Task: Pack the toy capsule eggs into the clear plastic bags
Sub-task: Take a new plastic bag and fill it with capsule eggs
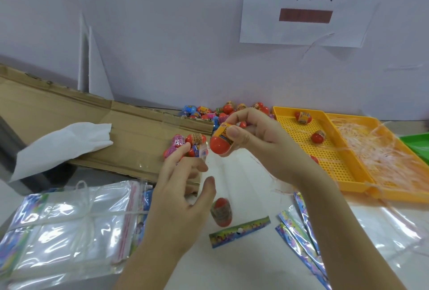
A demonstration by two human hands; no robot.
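One egg (221,140), pinched in my right hand (255,141), points its red end down toward the clear bag (202,151) my left hand (181,187) pinches open.

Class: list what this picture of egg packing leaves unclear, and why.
Head view:
- held egg: label partly under right hand's thumb.
- lower egg: blurred, label unreadable.
- tray egg: mostly behind that wrist.
- green tray: cut by right edge.
- left hand grip on clear bag: film too transparent.

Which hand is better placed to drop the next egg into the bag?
Right: the right hand grips an egg above the bag, while the left hand holds the bag's mouth.
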